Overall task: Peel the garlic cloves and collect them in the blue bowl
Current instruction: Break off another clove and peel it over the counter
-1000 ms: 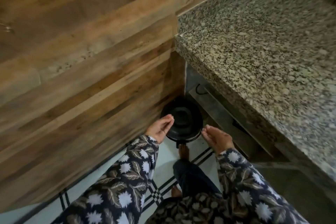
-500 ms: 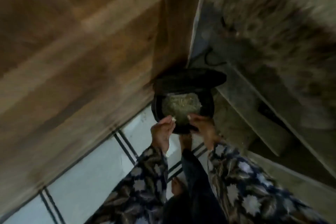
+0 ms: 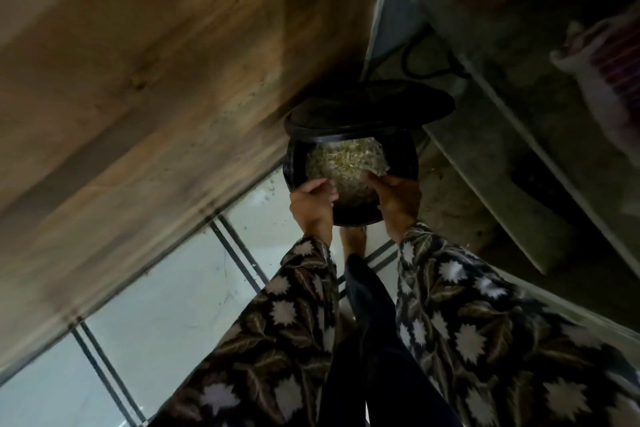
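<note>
"Why are both hands over the black bin (image 3: 294,166)?"

"I think to drop garlic skins in. The left hand (image 3: 313,199) and right hand (image 3: 398,194) are at its near rim, right above the scraps (image 3: 346,163) inside."

"Are the fingers holding anything?"

"They curl down, but I can't tell if they hold something."

"Why is the lid (image 3: 367,104) up?"

"A foot (image 3: 353,239) is at the bin's base. Maybe it presses a pedal, so both hands are free."

"Where are the garlic cloves and the blue bowl?"

"Not in sight here."

wall: wood panelling (image 3: 138,87) | floor: pale tiles (image 3: 156,308), dark double lines | right: dim concrete shelf (image 3: 502,204)
</note>
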Motion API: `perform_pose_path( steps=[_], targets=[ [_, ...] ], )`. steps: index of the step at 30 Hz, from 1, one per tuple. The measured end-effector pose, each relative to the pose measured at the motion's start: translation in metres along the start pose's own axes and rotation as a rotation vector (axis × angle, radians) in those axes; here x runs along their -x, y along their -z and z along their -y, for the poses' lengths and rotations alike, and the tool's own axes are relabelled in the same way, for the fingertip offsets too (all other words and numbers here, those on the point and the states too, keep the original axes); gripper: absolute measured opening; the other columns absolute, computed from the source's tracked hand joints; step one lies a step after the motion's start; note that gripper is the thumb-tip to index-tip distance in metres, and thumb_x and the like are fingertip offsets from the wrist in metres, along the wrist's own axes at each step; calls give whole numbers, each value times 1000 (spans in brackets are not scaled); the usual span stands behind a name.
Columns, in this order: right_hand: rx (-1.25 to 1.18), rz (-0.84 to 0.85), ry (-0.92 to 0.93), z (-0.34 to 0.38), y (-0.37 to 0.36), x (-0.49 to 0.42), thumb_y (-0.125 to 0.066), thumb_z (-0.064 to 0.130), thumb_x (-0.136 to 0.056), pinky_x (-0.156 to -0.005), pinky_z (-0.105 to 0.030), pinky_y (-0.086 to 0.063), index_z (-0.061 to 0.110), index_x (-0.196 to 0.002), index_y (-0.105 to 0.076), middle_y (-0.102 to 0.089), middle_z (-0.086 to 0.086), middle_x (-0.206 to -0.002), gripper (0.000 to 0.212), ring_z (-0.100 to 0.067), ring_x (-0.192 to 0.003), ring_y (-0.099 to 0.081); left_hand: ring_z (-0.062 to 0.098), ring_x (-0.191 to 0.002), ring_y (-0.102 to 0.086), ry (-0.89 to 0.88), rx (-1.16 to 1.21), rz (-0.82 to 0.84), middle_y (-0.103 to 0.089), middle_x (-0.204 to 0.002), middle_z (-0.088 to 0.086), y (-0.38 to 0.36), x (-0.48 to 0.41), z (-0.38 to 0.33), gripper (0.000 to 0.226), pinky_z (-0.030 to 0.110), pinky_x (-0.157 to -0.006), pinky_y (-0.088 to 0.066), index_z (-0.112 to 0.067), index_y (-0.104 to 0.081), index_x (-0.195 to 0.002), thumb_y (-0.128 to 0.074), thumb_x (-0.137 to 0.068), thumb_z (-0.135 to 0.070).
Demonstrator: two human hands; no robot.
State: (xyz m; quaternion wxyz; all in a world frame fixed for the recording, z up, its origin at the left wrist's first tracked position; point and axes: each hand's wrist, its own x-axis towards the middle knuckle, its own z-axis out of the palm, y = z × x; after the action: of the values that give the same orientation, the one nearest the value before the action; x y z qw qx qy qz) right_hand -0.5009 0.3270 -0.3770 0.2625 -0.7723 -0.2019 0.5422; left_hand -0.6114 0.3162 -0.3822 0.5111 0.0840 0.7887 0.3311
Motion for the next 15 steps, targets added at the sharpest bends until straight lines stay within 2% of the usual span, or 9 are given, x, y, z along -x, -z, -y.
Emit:
perform_pose_path(
  steps=[2,4,5,7,9,10,13,15],
  targets=[
    [-23,92,-37,2,2,6,-60,12,-86,-74,-34,-48,17,-84,-66,-64,-3,-93,9,-20,-87,-56,20,-88,-63,-85,-104,43,-67,-92,5,1,7,-1,31,29,-88,-52,-13,-71,-97,-53,-85,9],
    [-15,218,-89,7,7,20,-47,1,-90,-74,-34,-46,10,-110,-62,-59,-10,-113,27,-22,-96,-52,19,-95,-59,-132,-163,88,-65,-100,6,8,27,-8,37,28,-90,-49,-20,-69,-97,-54,-84,10],
    [-6,262,-108,12,11,35,-43,0,-92,-80,-38,-46,6,-116,-59,-57,-12,-115,29,-24,-99,-51,19,-98,-59,-148,-154,121,-65,-105,8,14,42,-14,34,29,-91,-48,-20,-69,-98,-55,-84,9],
    [-25,247,-89,26,25,75,-43,3,-93,-90,-41,-45,5,-106,-62,-58,-13,-109,24,-27,-105,-55,19,-101,-60,-182,-102,165,-67,-111,11,32,81,-29,29,33,-93,-47,-17,-68,-98,-55,-86,6],
    [-82,203,12,40,47,121,-47,5,-92,-83,-37,-49,13,-84,-65,-63,-16,-108,21,-33,-106,-58,18,-103,-62,-254,-62,174,-69,-108,9,50,132,-45,27,34,-95,-48,-21,-68,-91,-55,-88,2],
    [-111,214,59,50,62,147,-50,6,-91,-80,-33,-50,15,-81,-65,-63,-15,-110,21,-32,-105,-58,18,-102,-62,-297,-48,173,-69,-106,7,58,161,-53,26,34,-95,-48,-23,-68,-90,-55,-89,0],
    [-194,252,192,72,130,227,-50,6,-92,-67,-17,-51,9,-98,-65,-64,-14,-107,16,-20,-91,-61,17,-95,-64,-416,-22,244,-69,-100,4,64,248,-74,24,29,-88,-50,-20,-67,-94,-54,-90,0],
    [-263,179,318,78,189,277,-50,4,-92,-62,-13,-48,7,-102,-63,-66,-11,-96,17,-10,-76,-61,14,-86,-65,-494,-26,358,-69,-94,1,53,311,-82,25,25,-81,-51,-19,-66,-96,-52,-91,2]
  ],
)
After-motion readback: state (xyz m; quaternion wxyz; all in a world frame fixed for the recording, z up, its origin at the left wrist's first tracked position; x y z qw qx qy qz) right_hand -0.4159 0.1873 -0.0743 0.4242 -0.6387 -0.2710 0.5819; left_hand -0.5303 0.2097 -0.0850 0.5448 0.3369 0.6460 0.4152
